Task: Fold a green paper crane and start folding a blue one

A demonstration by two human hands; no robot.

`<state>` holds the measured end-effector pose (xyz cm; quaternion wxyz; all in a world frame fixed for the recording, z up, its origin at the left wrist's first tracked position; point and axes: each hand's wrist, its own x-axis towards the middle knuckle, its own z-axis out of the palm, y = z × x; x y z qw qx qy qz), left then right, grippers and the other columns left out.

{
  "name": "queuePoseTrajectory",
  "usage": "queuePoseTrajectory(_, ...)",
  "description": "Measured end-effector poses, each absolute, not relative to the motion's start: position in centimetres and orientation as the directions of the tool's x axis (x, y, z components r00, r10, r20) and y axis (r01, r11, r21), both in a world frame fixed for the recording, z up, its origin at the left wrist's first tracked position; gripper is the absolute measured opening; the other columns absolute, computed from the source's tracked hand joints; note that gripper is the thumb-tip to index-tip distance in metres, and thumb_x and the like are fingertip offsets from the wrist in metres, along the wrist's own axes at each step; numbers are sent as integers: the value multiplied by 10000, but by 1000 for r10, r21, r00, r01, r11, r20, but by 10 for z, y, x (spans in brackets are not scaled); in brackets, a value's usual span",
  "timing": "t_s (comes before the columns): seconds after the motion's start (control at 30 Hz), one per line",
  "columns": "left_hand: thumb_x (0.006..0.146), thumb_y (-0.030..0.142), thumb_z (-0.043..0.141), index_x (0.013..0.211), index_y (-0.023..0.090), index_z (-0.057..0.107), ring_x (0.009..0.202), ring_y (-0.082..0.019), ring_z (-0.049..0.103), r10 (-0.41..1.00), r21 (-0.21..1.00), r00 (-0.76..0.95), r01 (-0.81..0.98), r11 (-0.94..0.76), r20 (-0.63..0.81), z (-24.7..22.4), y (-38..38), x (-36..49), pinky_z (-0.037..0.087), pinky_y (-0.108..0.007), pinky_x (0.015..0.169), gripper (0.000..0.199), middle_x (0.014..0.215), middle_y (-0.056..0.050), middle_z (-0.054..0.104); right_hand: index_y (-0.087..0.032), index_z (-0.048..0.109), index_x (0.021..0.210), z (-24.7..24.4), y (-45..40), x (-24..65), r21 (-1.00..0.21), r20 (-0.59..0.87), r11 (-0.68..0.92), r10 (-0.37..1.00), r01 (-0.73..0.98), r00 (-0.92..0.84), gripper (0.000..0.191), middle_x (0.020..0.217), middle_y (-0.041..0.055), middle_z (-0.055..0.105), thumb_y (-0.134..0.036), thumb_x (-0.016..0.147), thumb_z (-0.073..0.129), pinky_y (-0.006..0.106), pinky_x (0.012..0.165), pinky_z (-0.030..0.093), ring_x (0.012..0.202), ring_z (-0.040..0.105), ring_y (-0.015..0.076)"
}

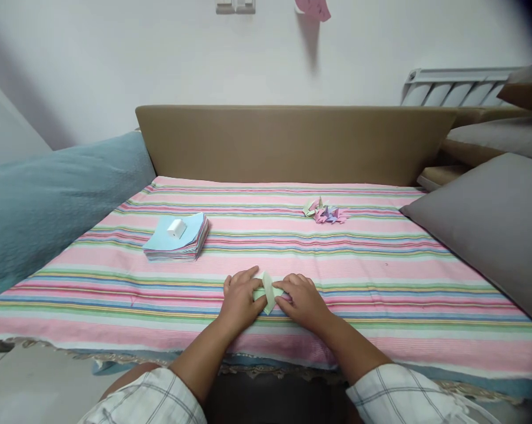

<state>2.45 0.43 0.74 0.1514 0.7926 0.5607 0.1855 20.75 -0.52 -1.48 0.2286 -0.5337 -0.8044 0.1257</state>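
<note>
Between my two hands lies a small pale green piece of folded paper, low over the striped cloth near the seat's front. My left hand grips its left side between thumb and forefinger, with other fingers stretched away. From the right, my right hand pinches the paper's other side with thumb and forefinger, its remaining fingers curled. A raised narrow flap stands up in the middle of the paper. Parts of the paper's side ends are covered by my fingers.
A stack of coloured paper sheets sits to the left, with a small white block on top. Several folded paper figures are clustered at the back right. The striped cloth covers the seat; grey cushions rest at the right.
</note>
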Motion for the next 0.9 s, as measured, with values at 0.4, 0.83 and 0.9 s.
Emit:
queuePoseTrajectory(0.4,713,201,579,885,263,650,1205,-266,423,932,452,322,815,-363,166,4,2,29,221,-556,1026,196,1340,-12,493,-256,623,1085,-16,-5,207,-462,223,375,926,803,-304,311,930,35,573,-261,774,610,320,808,336,914,486,199)
queuePoseTrajectory(0.83,758,249,609,964,319,679,1226,-268,394,886,431,418,774,-464,203,1,2,30,240,-540,1030,229,1361,-23,463,-227,614,1045,-16,-4,210,-464,219,394,919,794,-328,250,924,35,577,-296,806,585,308,776,331,884,479,194)
queuePoseTrajectory(0.9,796,287,581,966,324,682,1230,-268,391,885,433,425,773,-463,188,4,3,30,235,-547,1032,201,1366,-19,460,-221,617,1018,-15,-4,210,-456,225,397,918,796,-328,220,914,35,573,-293,816,571,303,763,329,871,476,190)
